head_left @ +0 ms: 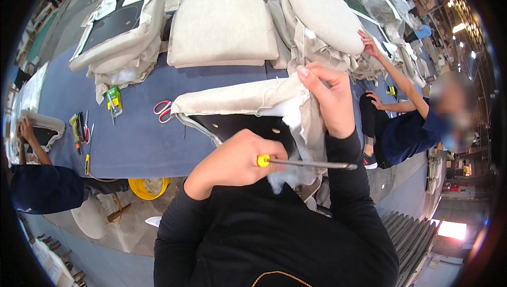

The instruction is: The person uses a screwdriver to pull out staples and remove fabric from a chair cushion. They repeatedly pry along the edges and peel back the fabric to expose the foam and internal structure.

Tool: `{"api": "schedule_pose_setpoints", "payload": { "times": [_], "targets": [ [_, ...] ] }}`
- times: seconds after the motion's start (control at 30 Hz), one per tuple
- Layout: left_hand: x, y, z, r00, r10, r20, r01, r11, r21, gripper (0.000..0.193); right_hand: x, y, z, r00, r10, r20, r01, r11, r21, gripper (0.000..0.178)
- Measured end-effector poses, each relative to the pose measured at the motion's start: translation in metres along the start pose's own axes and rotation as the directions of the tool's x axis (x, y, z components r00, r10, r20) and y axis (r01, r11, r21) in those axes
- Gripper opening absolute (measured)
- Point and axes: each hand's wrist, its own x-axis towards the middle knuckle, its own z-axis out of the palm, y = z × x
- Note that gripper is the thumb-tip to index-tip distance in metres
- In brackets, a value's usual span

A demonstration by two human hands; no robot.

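Your left hand (237, 157) is closed in a firm grip around the yellow-ended tool (317, 164), its metal shaft pointing right across your front. Your right hand (332, 96) has a narrow grip, thumb and fingers pinching fabric at the far right corner of the unfinished cushion (232, 123), which sits tilted directly before you, black underside showing and white padding spilling at its right side.

To your left, the blue desk (140, 147) offers bare room down to its near edge. Red-handled scissors (162, 111) lie right by the cushion's left corner; a green box (114, 101) stands farther left. A covered cushion (222, 28) blocks the far side, and a co-worker's hand (371, 45) touches the cushion pile (322, 17) at right.
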Motion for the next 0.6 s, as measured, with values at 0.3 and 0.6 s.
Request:
{"api": "schedule_pose_setpoints", "payload": {
  "times": [0.3,0.6],
  "targets": [
    [0.008,0.016,-0.007,0.836,-0.370,-0.406,0.091,0.821,-0.563,0.014,0.013,0.008,-0.001,0.999,-0.046,0.003,0.046,0.999,-0.022,0.027],
    [0.044,0.004,0.002,0.748,-0.168,-0.642,0.125,0.986,-0.113,0.025,0.015,-0.004,0.001,0.908,-0.299,0.293,0.356,0.919,-0.168,0.022]
  ]
}}
